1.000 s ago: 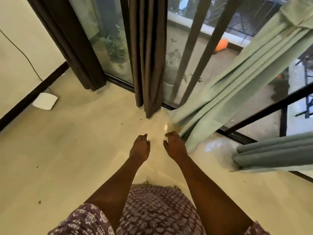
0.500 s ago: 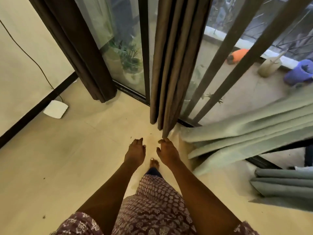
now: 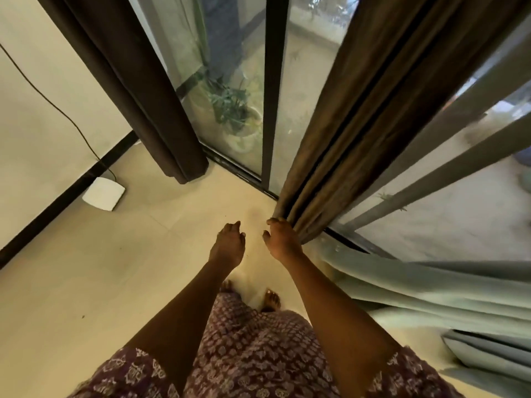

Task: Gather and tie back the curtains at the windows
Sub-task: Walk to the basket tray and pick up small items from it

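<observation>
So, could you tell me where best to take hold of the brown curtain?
Probably its left edge, low down, near where the right hand is now. The brown curtain hangs in loose upright folds, so coming from the left and sweeping right should bunch them together.

Right hand (image 3: 283, 239) now reaches brown curtain (image 3: 353, 133) hem; both feet visible.
</observation>
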